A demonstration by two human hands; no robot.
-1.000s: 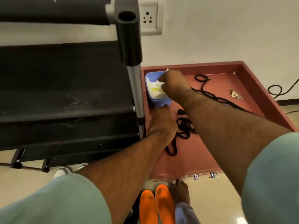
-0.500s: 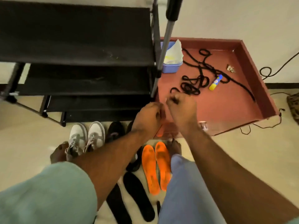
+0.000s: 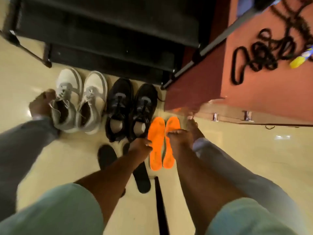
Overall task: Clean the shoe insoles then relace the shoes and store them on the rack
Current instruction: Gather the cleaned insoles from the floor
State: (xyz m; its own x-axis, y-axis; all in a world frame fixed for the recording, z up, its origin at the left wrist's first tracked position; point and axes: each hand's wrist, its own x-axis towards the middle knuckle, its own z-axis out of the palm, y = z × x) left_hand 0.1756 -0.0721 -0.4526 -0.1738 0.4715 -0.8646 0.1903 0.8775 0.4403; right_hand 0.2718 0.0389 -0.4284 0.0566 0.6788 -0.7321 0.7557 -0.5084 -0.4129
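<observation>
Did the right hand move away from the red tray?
Yes. The right hand left the red tray, where it reached the blue tub a second ago, and came down toward the person onto the orange insoles on the floor.

A reddish-brown tray (image 3: pixel 254 92) is sitting low on a glossy cream floor (image 3: pixel 237 150).
The tray is filling the upper right of the view, its raised front edge facing the camera and carrying two small metal knobs, one (image 3: pixel 215 117) near the corner and the other (image 3: pixel 247 115) further right. A yellow and blue tube (image 3: pixel 300 60) is lying tilted on the tray's surface near the right border, too blurred to read. Something blue (image 3: pixel 243 7) is showing at the top edge, too smeared to make out. A thin dark cord (image 3: pixel 270 127) is curling on the floor just beside the tray's front, and a long black strip (image 3: pixel 160 200) is lying on the floor toward the bottom edge.
</observation>
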